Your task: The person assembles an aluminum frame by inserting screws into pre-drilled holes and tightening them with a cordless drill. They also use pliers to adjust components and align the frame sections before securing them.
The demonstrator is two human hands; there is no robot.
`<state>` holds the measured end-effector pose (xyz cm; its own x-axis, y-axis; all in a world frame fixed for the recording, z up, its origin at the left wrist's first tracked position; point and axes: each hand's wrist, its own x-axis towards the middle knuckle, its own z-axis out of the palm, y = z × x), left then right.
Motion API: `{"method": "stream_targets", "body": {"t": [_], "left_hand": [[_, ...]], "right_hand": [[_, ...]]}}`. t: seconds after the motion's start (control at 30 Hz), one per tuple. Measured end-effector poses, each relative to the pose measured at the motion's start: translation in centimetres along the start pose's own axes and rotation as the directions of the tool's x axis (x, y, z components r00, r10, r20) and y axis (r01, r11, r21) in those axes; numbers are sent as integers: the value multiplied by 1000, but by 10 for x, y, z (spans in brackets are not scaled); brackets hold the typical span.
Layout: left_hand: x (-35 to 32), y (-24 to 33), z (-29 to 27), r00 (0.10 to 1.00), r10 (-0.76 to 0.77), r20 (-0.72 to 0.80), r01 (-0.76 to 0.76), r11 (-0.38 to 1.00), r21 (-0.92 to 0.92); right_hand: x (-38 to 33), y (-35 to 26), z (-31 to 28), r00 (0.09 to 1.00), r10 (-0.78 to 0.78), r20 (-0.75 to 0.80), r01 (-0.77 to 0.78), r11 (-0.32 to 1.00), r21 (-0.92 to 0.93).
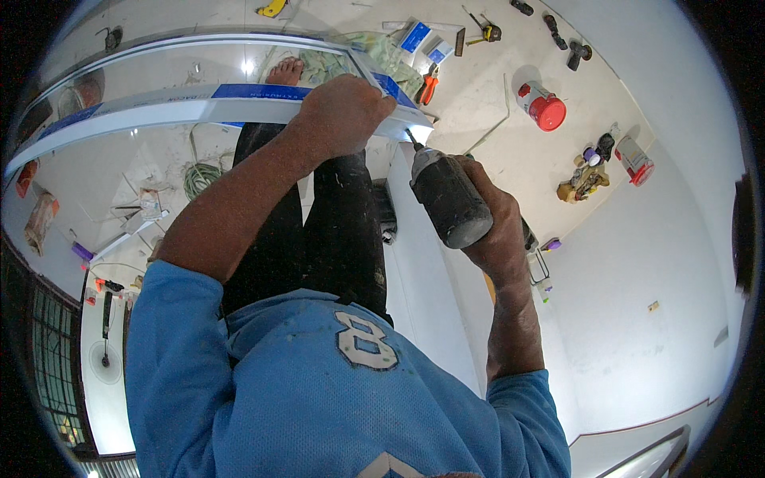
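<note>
Person in a blue shirt point(303, 414), left hand point(343, 115) curled over a white frame point(247, 110) above the floor point(594, 103), right hand point(498, 219) wrapped round a dark drill point(449, 199), bit point(413, 139) at the frame's near right corner.

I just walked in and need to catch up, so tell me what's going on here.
A person is working on a white frame. The left grip is closed over it near one corner. The right grip holds a dark drill, its bit at that corner; whether it touches can't be made out. On the floor beyond lie orange-handled pliers, a tape measure and a red-lidded bucket.
</note>
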<state>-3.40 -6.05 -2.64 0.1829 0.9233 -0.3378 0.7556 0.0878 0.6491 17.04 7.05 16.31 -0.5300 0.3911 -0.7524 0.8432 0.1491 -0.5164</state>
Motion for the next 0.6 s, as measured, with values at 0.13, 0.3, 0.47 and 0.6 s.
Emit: {"method": "stream_targets", "body": {"t": [0.13, 0.3, 0.47, 0.6], "left_hand": [[-1, 1, -5, 1000, 7, -7, -7, 1000, 12], [4, 6, -17, 980, -69, 188, 70, 998, 3], [2, 7, -20, 965, -91, 244, 102, 994, -30], [-2, 1, -14, 995, -15, 101, 24, 996, -85]], "right_hand": [[0, -8, -3, 999, 43, 28, -40, 994, -106], [3, -10, -11, 997, 16, 76, 10, 944, -330], [-15, 3, -20, 999, -36, -12, 34, 990, -135], [-22, 51, -10, 972, 90, -217, -65, 991, 119]]}}
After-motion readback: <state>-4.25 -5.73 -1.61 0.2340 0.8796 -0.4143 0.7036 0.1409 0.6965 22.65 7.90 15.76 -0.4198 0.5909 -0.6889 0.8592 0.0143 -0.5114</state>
